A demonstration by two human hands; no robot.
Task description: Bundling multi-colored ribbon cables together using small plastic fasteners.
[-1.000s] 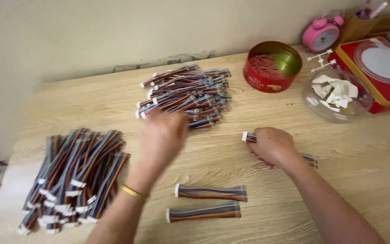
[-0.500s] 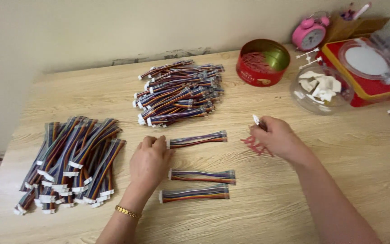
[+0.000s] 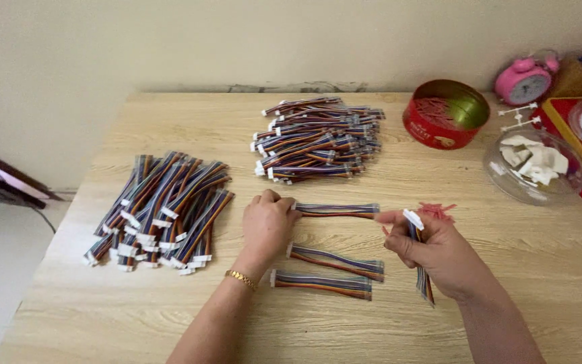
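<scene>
- Your left hand (image 3: 267,222) rests on the wooden surface (image 3: 170,317), fingers curled against the white end of the top cable (image 3: 337,210); whether they pinch it, you cannot tell.
- Your right hand (image 3: 439,253) grips a folded cable (image 3: 420,259), just right of the three laid cables.
- The rubber bands (image 3: 437,210) lie beside that hand; a loose grip could let the fold spring open.
- Nudging the top cable may skew the row below it.
- Compared with half a second ago, your left hand sits nearer the top cable's end, and the right-hand cable shows more.
</scene>
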